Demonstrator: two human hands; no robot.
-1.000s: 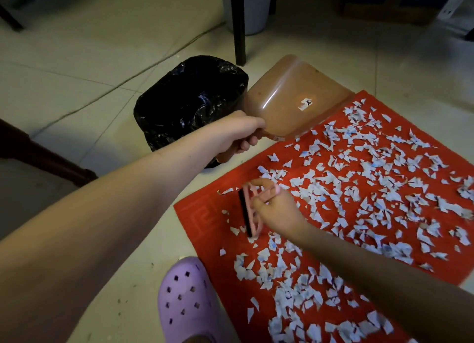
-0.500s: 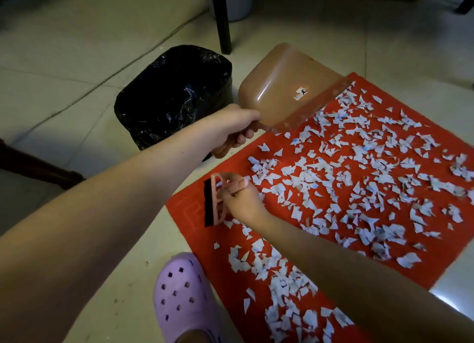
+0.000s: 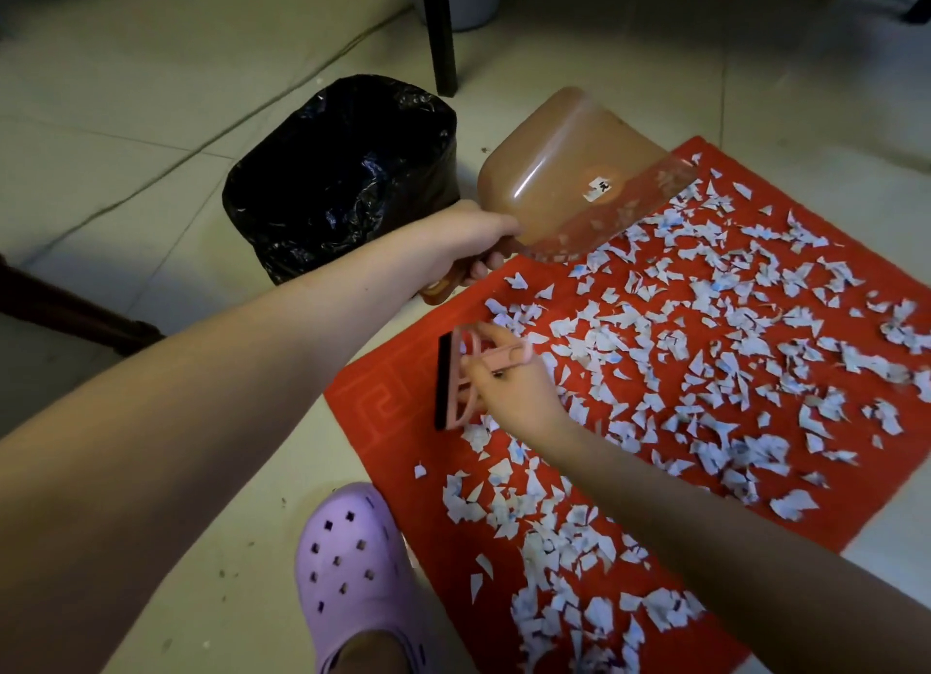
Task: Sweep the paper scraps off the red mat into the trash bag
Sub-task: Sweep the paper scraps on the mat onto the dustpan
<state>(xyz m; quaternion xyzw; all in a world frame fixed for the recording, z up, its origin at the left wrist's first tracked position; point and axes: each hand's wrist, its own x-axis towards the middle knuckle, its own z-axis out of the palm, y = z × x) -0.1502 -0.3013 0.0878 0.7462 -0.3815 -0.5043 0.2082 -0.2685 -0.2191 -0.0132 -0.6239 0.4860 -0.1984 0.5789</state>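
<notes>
Head camera view, looking down at a pale tiled floor where a person crouches. A red mat fills the right half of the frame, and torn white paper scraps are scattered over most of it.

The left hand, just above centre frame, grips the handle of a brown translucent dustpan, its fingers curled under the handle. The pan tilts up and to the right. Its front lip hangs over the upper left edge of the mat, with a few scraps showing through the plastic.

The right hand, at centre frame, pinches the handle of a small pink brush between thumb and curled fingers. The brush's black bristle strip faces left, over the mat. Left of the bristles the mat is bare red with an embossed border. The scraps lie to the right of and below the fingers, the nearest ones just beside the knuckles and under the wrist.

A black trash bag, open and lining a bin, stands on the floor at upper centre left, just beside the left hand and off the mat. A lilac clog sits at lower centre, touching the mat's near corner. A dark furniture leg rises at top centre.
</notes>
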